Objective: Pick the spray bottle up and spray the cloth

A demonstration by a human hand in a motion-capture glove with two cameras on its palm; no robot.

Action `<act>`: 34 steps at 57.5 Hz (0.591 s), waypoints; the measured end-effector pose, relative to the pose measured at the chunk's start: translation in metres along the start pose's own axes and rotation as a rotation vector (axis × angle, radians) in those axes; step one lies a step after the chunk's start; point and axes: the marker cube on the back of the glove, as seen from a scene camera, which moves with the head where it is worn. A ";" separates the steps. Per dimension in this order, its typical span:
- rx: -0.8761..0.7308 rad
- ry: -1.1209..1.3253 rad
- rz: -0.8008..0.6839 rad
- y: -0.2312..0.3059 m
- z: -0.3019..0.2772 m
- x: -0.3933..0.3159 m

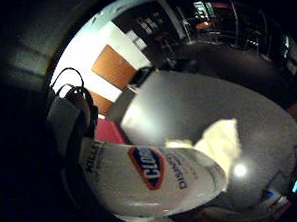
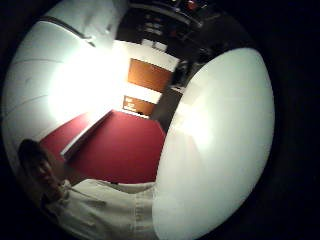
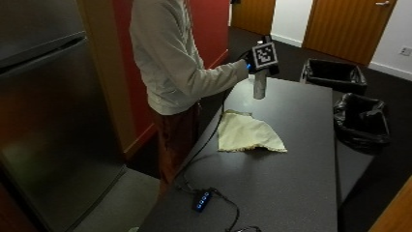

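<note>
- Your black-gloved right hand (image 3: 256,59) is curled round the neck of the white plastic spray bottle with the red-and-blue label (image 3: 259,86), holding it lifted above the dark grey counter (image 3: 289,159), near its far end.
- Bottle hangs roughly upright below the hand, not touching the counter; the pale yellow crumpled cloth (image 3: 246,133) lies flat on the counter, nearer the camera, apart from the bottle.
- Little-finger palm view: bottle body (image 1: 155,179) fills the frame close to the palm, with the cloth (image 1: 219,140) on the counter beyond it.
- Handling, by judgement: rigid smooth plastic, probably slippery on the body; liquid inside may slosh and shift the weight. Fill level can't be seen, so weight is unknown.
- Best hold is at the neck under the trigger head, with a finger free for the trigger. The trigger and nozzle are hidden by the hand, so you can't tell which way they point.
- Cloth is soft, limp and light; it may shift under spray.
- Count: one spray bottle, one cloth, one counter.
- Also there: two black bin-lined containers (image 3: 334,75) beside the counter's far end.
</note>
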 end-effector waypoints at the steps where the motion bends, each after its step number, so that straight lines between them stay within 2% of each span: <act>1: -0.037 0.012 -0.007 0.005 0.002 0.005; 5: -0.158 0.016 -0.021 0.022 0.008 0.019; 11: -0.009 0.089 -0.016 0.005 0.041 0.053; 16: -0.011 -0.019 0.019 0.009 0.075 0.066; 21: -0.024 0.057 0.043 0.012 0.110 0.104; 24: -0.042 -0.004 0.063 0.015 0.131 0.110; 28: -0.092 0.089 0.079 0.021 0.133 0.141; 34: -0.119 0.041 0.120 0.022 0.151 0.160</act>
